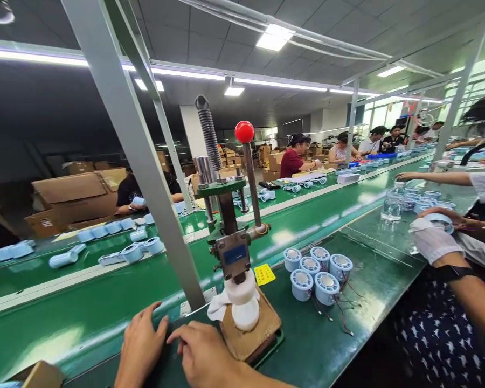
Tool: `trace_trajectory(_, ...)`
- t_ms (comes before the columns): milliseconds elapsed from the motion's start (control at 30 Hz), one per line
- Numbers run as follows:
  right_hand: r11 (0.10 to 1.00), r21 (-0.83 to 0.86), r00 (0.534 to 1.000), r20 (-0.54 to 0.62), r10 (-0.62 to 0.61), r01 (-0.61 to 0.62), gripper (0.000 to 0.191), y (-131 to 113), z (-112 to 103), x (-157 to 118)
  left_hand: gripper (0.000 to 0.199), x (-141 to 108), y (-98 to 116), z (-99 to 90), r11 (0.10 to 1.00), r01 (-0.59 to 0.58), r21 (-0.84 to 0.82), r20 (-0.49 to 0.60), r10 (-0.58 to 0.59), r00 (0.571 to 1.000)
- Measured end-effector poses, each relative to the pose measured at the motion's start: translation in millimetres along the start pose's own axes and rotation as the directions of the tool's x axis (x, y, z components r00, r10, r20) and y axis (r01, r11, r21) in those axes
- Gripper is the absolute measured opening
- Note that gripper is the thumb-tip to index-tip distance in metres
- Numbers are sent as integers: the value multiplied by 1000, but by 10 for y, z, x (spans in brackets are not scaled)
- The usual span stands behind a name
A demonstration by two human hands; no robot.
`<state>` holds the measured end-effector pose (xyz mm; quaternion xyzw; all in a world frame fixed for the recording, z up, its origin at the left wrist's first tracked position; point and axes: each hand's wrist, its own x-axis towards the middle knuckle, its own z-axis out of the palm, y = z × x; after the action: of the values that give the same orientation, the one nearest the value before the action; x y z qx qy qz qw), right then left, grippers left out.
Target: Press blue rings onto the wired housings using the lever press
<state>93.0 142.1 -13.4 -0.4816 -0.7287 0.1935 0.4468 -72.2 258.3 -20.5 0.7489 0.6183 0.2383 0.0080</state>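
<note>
Centrally, the hand press (234,256) stands on the worktop (303,345); lowering its lever (250,188) could pinch a straying fingertip. The left hand (139,339) and right hand (206,353) are empty, fingers apart. Lower left, a carton (45,375) holds something pale blue (barely visible); right, a bottle (393,203) seemingly holds clear liquid.

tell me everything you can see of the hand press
The press stands upright on the green table, beside a grey post. Its worn, metal-looking body has a blue label, a coil spring and a lever pointing up, tipped with a red ball. Below, a white upper block sits over a white lower block on a brown board. A white cloth lies against it. The right hand is close; contact is unclear.
</note>
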Motion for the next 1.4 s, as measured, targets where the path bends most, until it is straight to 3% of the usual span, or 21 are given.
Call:
trace_trajectory(333, 993, 103, 997, 46, 55, -60, 64, -141, -41, -157, 46, -290, 221, -156, 998, 58, -16, 59, -57, 997)
trace_trajectory(733, 985, 160, 986, 164, 34, -61, 64, -77, 80, -352, 40, -589, 349, -286, 986, 165, -20, 57, -164, 985)
trace_trajectory(833, 992, 117, 978, 209, 23, -49, 60, -19, 161, -365, 39, -436, 392, -402, 985, 171, 28, 16, -171, 985)
trace_trajectory(967, 997, 45, 953, 298, 51, -68, 53, 7, 222, -346, 41, 142, 370, -750, 969, 212, 127, -58, -206, 977)
trace_trajectory(1067, 995, 13, 944, 317, 87, -95, 50, -18, 208, -326, 40, 621, 110, -1048, 928, 310, 207, -78, -300, 951)
trace_trajectory(1167, 994, -56, 941, 321, 111, -99, 50, -12, 216, -308, 38, 871, -373, -1298, 854, 433, 290, -54, -437, 898)
trace_trajectory(1333, 974, -225, 929, 352, 115, -36, 51, 108, 380, -284, 38, 785, -1173, -1584, 722, 581, 375, -52, -609, 791)
trace_trajectory(1400, 949, -314, 928, 345, 139, -26, 50, 137, 454, -274, 39, 678, -1356, -1634, 717, 586, 377, -59, -612, 788)
